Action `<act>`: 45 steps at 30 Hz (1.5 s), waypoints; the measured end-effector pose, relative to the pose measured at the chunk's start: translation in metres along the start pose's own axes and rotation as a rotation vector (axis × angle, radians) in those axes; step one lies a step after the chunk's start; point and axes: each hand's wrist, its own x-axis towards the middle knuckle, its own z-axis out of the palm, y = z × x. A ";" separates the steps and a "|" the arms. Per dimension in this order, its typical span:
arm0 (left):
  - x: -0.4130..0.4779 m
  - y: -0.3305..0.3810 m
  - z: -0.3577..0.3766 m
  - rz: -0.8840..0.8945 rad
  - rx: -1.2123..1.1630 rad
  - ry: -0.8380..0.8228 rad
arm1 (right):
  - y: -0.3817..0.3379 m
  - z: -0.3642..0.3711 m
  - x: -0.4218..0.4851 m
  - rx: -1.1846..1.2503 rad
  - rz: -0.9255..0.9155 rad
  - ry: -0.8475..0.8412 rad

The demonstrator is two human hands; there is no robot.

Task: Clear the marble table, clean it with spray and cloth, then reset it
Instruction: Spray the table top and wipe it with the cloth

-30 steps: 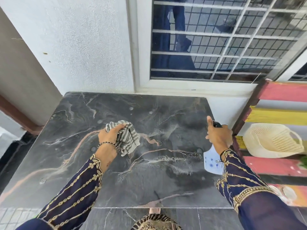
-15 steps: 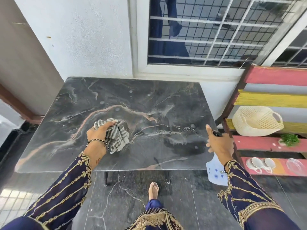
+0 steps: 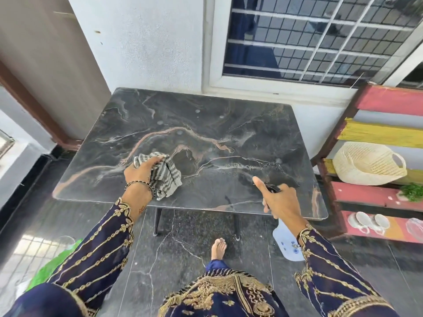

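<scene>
Head view: left hand [image 3: 143,171], fingers curled, bunches the striped cloth [image 3: 168,177] on the marble table [image 3: 206,124] near its front-left edge. Pale spots lie beyond it, toward the window. Right hand [image 3: 280,202] grips the spray bottle [image 3: 286,243], thumb raised, over the front-right corner. The painted shelf rack [image 3: 389,131] stands to the right, off the likely wiping path.

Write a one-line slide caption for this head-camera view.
The left hand grips a striped cloth on the marble table while the right hand holds a spray bottle.

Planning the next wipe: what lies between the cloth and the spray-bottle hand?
Head view: only bare marble table between cloth and right hand gripping spray bottle.
</scene>
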 end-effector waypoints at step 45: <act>0.086 0.014 0.104 -0.059 0.032 0.048 | -0.133 0.078 0.166 -0.043 -0.152 -0.184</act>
